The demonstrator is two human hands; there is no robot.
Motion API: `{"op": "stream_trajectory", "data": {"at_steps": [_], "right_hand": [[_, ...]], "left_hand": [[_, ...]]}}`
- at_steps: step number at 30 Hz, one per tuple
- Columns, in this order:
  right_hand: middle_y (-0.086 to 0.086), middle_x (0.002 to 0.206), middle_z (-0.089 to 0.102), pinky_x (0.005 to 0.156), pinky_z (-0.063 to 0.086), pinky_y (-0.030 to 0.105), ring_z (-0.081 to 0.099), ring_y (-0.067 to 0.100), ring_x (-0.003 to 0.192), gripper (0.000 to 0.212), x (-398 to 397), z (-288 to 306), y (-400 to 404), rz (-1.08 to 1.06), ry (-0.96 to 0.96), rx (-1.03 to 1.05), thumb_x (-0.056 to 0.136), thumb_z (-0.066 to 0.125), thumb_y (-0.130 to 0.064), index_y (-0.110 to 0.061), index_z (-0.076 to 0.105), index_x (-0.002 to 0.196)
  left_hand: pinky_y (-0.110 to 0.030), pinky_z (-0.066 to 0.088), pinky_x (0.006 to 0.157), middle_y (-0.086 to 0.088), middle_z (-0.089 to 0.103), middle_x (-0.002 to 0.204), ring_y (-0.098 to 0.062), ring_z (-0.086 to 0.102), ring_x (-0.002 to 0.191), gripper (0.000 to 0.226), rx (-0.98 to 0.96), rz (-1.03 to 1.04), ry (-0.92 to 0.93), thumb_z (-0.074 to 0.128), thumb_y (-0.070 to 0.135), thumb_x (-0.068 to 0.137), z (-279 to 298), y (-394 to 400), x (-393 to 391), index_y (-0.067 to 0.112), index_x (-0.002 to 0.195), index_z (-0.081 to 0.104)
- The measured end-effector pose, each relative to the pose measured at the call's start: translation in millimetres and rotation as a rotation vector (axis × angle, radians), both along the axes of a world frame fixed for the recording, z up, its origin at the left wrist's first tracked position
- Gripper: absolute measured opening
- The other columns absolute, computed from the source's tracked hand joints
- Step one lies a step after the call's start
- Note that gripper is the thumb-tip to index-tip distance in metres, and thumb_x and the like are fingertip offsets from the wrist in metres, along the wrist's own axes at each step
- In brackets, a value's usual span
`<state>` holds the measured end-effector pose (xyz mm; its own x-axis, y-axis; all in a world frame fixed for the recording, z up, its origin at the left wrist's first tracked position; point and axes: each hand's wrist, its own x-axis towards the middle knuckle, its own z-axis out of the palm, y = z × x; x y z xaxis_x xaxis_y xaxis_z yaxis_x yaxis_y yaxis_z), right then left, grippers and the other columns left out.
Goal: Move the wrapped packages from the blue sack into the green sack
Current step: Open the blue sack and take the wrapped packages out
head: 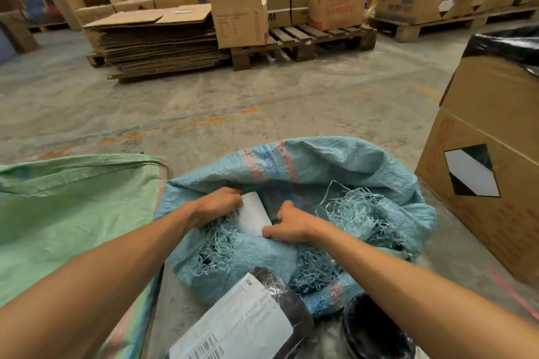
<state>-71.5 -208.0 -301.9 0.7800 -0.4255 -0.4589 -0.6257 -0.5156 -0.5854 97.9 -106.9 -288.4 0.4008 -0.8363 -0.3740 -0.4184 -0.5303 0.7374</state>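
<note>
The blue woven sack (306, 172) lies open on the floor in front of me, its mouth frayed into loose threads. Both hands reach into it. My left hand (217, 204) grips the left edge of a white wrapped package (253, 217) in the sack's mouth, and my right hand (290, 223) grips its right side. The package's lower part is hidden by threads. The green sack (73, 213) lies flat to the left. A dark wrapped package with a white shipping label (242, 323) lies at the near edge, and a black wrapped bundle (370, 329) sits beside it.
A large cardboard box (490, 154) lined with black plastic stands close on the right. Across the bare concrete floor (233, 102) are pallets (306, 44) with stacked boxes and a pile of flattened cardboard (157, 41).
</note>
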Motion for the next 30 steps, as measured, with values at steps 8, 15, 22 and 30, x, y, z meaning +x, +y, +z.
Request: {"op": "stream_trajectory", "data": {"at_steps": [8, 15, 22, 30], "right_hand": [[0.008, 0.132, 0.056, 0.096, 0.049, 0.039, 0.058, 0.025, 0.114, 0.080, 2, -32, -2, -0.247, -0.107, 0.157, 0.073, 0.077, -0.057, -0.010, 0.046, 0.130], [0.020, 0.147, 0.034, 0.106, 0.042, 0.044, 0.043, 0.035, 0.131, 0.103, -5, -35, -24, -0.286, -0.165, -0.075, 0.074, 0.082, -0.041, -0.005, 0.016, 0.145], [0.017, 0.144, 0.029, 0.107, 0.042, 0.047, 0.043, 0.036, 0.130, 0.087, -16, -42, -29, -0.290, -0.182, -0.157, 0.081, 0.078, -0.030, -0.010, 0.017, 0.139], [0.012, 0.132, 0.035, 0.092, 0.052, 0.044, 0.055, 0.031, 0.109, 0.080, -37, -32, -41, -0.346, -0.215, -0.282, 0.075, 0.074, -0.048, -0.014, 0.034, 0.135]], "left_hand": [[-0.033, 0.048, 0.060, -0.013, 0.050, 0.104, -0.025, 0.054, 0.090, 0.042, -0.139, 0.312, 0.257, 0.048, -0.022, 0.081, -2, -3, 6, 0.005, 0.112, 0.050], [-0.032, 0.043, 0.061, -0.006, 0.056, 0.079, -0.019, 0.049, 0.068, 0.012, 0.513, -0.289, -0.348, 0.050, 0.017, 0.074, 8, -8, -11, 0.012, 0.082, 0.057], [-0.041, 0.038, 0.100, -0.015, 0.050, 0.141, -0.026, 0.052, 0.117, 0.048, 0.788, -0.550, -0.285, 0.043, 0.029, 0.086, 11, -13, -42, 0.018, 0.131, 0.053], [-0.044, 0.037, 0.110, -0.020, 0.037, 0.151, -0.035, 0.041, 0.135, 0.054, 0.606, -0.172, -0.719, 0.042, 0.034, 0.100, -9, -24, -16, 0.003, 0.144, 0.040]]}}
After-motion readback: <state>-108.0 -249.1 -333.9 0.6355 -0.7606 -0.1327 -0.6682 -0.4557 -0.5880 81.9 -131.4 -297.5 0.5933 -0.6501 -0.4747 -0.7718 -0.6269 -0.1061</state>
